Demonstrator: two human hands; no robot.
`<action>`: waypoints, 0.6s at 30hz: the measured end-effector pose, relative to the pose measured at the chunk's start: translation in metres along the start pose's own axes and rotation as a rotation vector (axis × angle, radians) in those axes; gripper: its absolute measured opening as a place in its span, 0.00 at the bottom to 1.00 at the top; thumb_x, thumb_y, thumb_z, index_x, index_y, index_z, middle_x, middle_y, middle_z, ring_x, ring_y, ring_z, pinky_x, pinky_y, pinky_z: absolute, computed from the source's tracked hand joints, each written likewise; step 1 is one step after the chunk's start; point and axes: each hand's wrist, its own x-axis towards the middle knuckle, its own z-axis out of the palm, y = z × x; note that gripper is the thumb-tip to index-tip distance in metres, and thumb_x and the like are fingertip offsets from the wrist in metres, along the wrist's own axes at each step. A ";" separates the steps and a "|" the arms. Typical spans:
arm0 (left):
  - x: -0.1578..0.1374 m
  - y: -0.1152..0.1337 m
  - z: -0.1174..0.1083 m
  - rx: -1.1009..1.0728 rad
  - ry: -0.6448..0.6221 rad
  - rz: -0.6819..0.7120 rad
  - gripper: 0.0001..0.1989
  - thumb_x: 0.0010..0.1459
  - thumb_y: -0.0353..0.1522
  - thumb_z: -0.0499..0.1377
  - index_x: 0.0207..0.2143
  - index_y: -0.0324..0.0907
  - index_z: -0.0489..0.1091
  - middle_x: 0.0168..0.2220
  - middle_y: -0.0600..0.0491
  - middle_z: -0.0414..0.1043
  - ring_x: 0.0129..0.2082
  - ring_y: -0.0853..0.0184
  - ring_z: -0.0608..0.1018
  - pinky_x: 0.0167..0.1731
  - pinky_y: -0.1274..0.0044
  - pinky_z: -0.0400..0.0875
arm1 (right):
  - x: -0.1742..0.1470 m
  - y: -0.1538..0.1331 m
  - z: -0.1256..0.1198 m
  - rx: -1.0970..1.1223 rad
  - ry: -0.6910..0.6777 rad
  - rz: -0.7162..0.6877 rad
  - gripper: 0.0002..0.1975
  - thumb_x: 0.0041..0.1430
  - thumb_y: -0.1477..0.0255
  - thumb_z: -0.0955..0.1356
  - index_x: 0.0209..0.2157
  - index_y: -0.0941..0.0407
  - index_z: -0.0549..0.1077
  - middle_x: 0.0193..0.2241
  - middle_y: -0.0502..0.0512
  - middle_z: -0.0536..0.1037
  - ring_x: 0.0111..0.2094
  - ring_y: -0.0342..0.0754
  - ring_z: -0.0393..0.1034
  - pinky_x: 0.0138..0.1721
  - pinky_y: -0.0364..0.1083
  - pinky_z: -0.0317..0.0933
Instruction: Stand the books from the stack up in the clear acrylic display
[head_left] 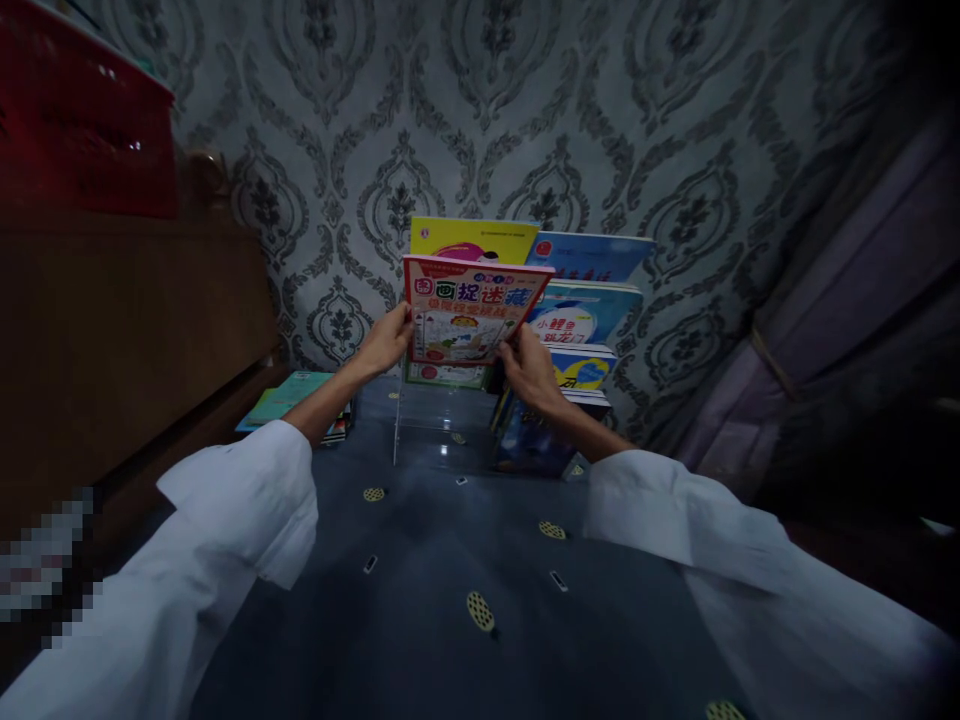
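Observation:
Between both hands is a red-bordered picture book [469, 318], its cover facing me and slightly tilted. My left hand [388, 340] grips its left edge, while my right hand [529, 362] is closed on the lower right corner. The book is held above a clear stepped rack [444, 440], in front of a yellow book [480, 238] and a green-edged one [454, 375] that it partly covers. Right beside it, another column holds a blue book [600, 258], a light blue fish-story book [570, 318] and several more, partly behind my right hand.
A small pile of books [289, 398] lies at the left on the dark patterned cloth [420, 600]. A brown wooden headboard [135, 340] with a red bag [90, 130] borders the left side. Patterned wallpaper [337, 140] stands behind, and a tied curtain [757, 350] hangs right.

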 end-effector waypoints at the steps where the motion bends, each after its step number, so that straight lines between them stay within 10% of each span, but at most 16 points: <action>1: 0.000 -0.003 0.001 0.029 0.002 -0.003 0.10 0.60 0.26 0.52 0.42 0.39 0.70 0.39 0.48 0.75 0.43 0.59 0.76 0.51 0.65 0.68 | 0.000 0.000 0.000 -0.024 -0.005 0.008 0.08 0.62 0.64 0.62 0.41 0.51 0.65 0.36 0.59 0.76 0.38 0.58 0.71 0.44 0.61 0.68; 18: -0.002 -0.022 0.017 0.150 -0.016 -0.045 0.11 0.59 0.25 0.53 0.43 0.41 0.69 0.43 0.45 0.75 0.50 0.53 0.74 0.55 0.63 0.65 | 0.002 -0.006 -0.013 0.108 -0.086 -0.011 0.27 0.61 0.71 0.62 0.62 0.54 0.62 0.53 0.61 0.76 0.55 0.59 0.71 0.59 0.65 0.62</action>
